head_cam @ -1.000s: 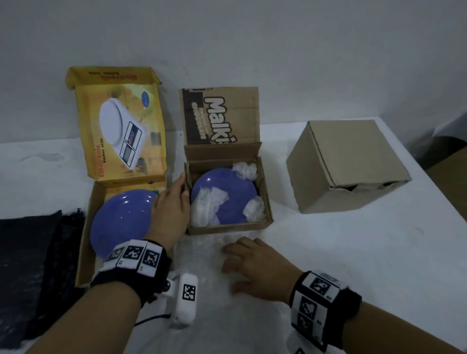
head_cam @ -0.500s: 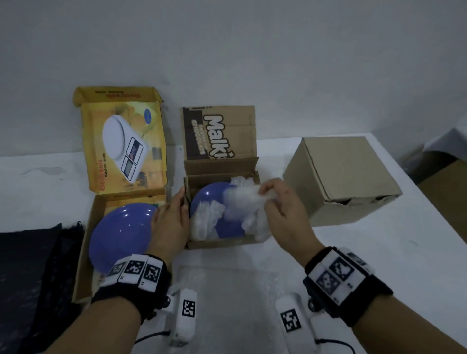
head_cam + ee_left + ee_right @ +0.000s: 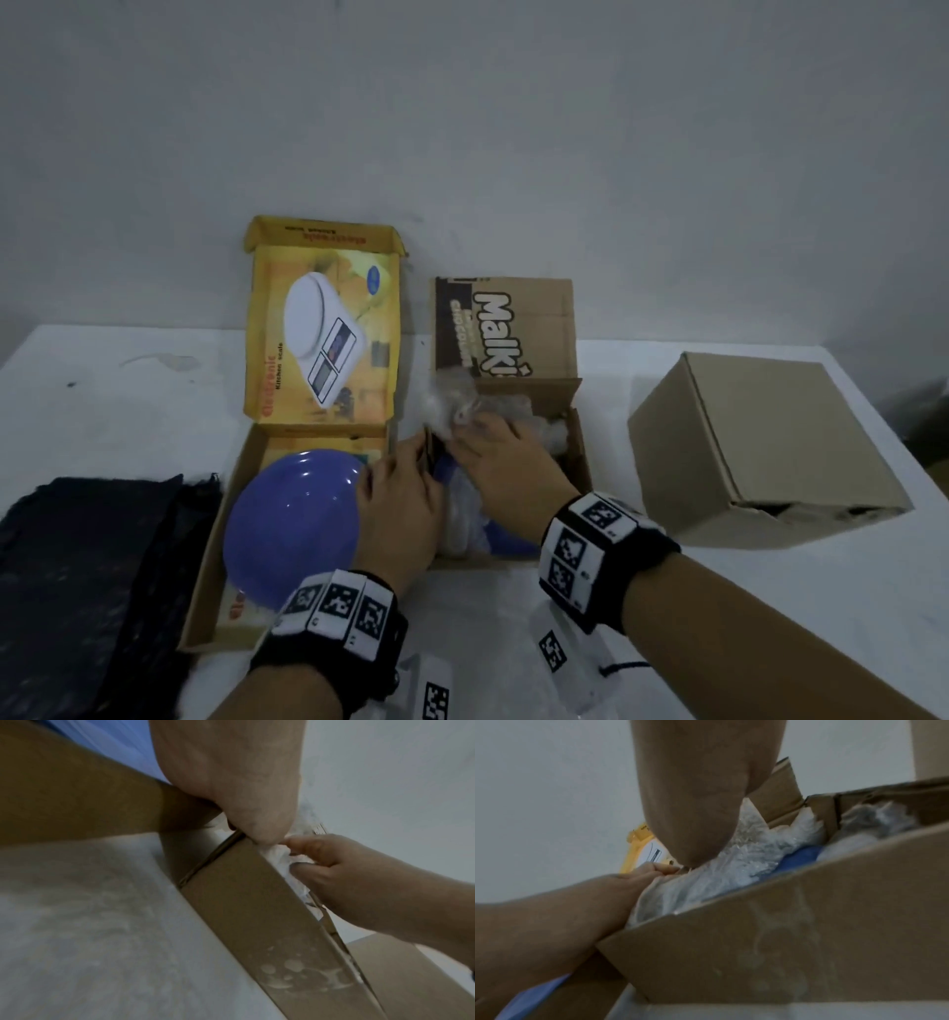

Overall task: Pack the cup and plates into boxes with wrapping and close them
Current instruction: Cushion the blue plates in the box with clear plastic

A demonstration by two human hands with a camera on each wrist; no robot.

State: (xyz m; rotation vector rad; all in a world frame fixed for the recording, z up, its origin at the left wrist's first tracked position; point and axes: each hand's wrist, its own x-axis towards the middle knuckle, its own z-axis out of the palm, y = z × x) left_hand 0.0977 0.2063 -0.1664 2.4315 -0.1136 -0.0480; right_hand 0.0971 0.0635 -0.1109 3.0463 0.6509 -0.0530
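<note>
Right hand (image 3: 493,462) reached into the brown open-topped cardboard box (image 3: 577,452), fingers pinching crumpled clear plastic wrapping (image 3: 734,862) at the far-left corner, over the blue plate (image 3: 800,852) inside. Left hand (image 3: 400,503) gripped the box's left wall. A second blue round plate (image 3: 292,519) lay in the yellow box (image 3: 215,545), just left of that hand.

Both forearms were found bare, with no sleeves in the head view. A black wristband (image 3: 328,624) was worn on the left wrist, faced with three white panels printed with black square-coded markers. A matching black band (image 3: 601,557) with similar marker panels was worn on the right wrist. Beneath each wrist a white camera housing (image 3: 434,691) bearing one coded marker was mounted, and thin black cables were observed trailing from the housings.
</note>
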